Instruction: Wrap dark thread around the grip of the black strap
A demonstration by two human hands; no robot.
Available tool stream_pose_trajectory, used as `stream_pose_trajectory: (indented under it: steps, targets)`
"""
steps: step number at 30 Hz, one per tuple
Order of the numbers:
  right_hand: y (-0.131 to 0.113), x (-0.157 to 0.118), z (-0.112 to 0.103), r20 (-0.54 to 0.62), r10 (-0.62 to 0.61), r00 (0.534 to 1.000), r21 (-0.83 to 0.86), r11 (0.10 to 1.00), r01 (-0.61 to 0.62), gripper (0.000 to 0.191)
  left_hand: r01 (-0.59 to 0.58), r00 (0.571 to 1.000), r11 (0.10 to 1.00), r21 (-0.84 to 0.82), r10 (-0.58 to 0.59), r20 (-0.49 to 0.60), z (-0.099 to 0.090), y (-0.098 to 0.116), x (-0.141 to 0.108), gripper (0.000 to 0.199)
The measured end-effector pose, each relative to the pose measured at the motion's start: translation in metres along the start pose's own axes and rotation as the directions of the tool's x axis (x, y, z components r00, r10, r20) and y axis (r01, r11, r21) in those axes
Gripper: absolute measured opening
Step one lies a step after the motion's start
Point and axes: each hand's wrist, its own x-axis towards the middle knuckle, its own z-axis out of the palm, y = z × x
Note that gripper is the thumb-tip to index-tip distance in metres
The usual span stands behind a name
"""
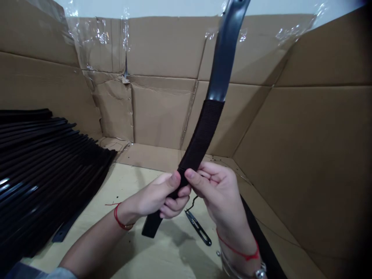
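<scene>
Both my hands hold a long curved black metal bar (223, 54) upright, its lower half wrapped in dark cord (200, 139). My left hand (154, 195) is closed around the wrapped part near the bar's lower end. My right hand (213, 186) grips just above it, thumb and fingers pressing on the wrapping. A thin dark thread (193, 203) runs down from under my right hand toward a pair of black thread snips (198, 228), which lie on the table below my hands.
A large stack of black bars (37, 162) fills the left side, with a single strip (62, 232) beside it. Cardboard walls (162, 116) with clear plastic taped along the top surround the light wooden table (130, 184). A dark strip (261, 232) runs along the right.
</scene>
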Motion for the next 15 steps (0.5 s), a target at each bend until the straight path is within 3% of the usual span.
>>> stream_pose_trajectory:
  steps: [2,4,6,7,9,11,13,15]
  targets:
    - [0.000,-0.001,0.002,-0.123,-0.077,0.989,-0.079,0.995,0.067,0.019,-0.004,0.999,0.998,0.066,0.006,-0.035,-0.005,0.001,0.003,0.058]
    - [0.002,0.001,0.003,-0.193,-0.118,0.974,-0.101,0.990,0.100,0.021,-0.052,0.954,0.968,0.246,0.121,-0.274,-0.005,0.001,0.005,0.056]
    - [0.005,0.005,0.001,-0.092,-0.058,0.994,-0.011,0.998,0.057,0.026,-0.052,0.862,0.931,0.361,0.224,-0.454,-0.003,0.002,0.003,0.052]
    - [0.007,0.007,-0.002,0.004,-0.003,1.000,0.053,0.999,0.002,0.030,-0.035,0.853,0.941,0.337,0.204,-0.480,-0.002,0.003,0.001,0.053]
    - [0.009,0.008,-0.005,0.148,0.080,0.986,0.160,0.982,-0.104,0.034,0.039,0.921,0.984,0.175,0.033,-0.389,-0.003,0.006,-0.004,0.059]
    - [0.011,0.008,-0.006,0.162,0.108,0.981,0.220,0.965,-0.143,0.033,0.146,0.974,0.989,0.037,-0.137,-0.181,-0.008,0.009,-0.008,0.070]
    - [0.013,0.007,-0.002,0.072,0.087,0.994,0.214,0.972,-0.101,0.030,0.160,0.982,0.985,0.061,-0.153,-0.108,-0.012,0.011,-0.008,0.076]
    - [0.016,0.009,0.001,-0.055,0.043,0.998,0.174,0.984,-0.033,0.028,0.082,0.975,0.967,0.243,-0.027,-0.222,-0.012,0.011,-0.005,0.068]
